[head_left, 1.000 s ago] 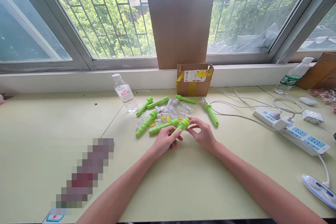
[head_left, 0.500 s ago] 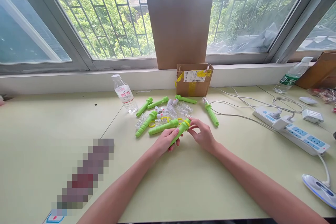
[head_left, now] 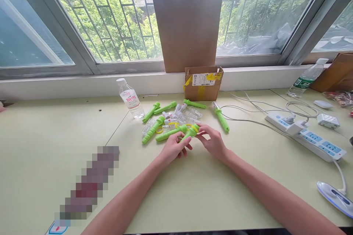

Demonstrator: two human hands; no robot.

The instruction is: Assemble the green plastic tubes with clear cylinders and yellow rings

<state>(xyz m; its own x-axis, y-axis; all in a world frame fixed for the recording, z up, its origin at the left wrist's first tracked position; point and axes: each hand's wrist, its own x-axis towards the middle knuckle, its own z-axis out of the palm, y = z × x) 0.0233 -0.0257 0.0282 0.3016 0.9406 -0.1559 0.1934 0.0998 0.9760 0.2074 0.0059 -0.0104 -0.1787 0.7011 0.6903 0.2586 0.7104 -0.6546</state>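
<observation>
My left hand (head_left: 175, 147) is wrapped round a green tube (head_left: 189, 133) with a threaded top. A yellow ring sits near the tube's threaded end, where the fingertips of my right hand (head_left: 211, 140) pinch it. Just behind my hands lies a pile of several green tubes (head_left: 153, 130), clear plastic caps (head_left: 193, 113), small white parts (head_left: 178, 108) and yellow rings (head_left: 159, 130). Right of the pile rests a green tube with a clear cap (head_left: 221, 119).
A water bottle (head_left: 130, 99) stands left of the pile, and a small cardboard box (head_left: 202, 90) behind it. To the right are a power strip (head_left: 309, 137), cables, a white adapter (head_left: 328, 120) and a second bottle (head_left: 306, 80). A pixelated patch covers the left front.
The fingers of my left hand have shifted on the green tube, which now lies lower and flatter in the hand. My right hand keeps its place at the threaded end.
</observation>
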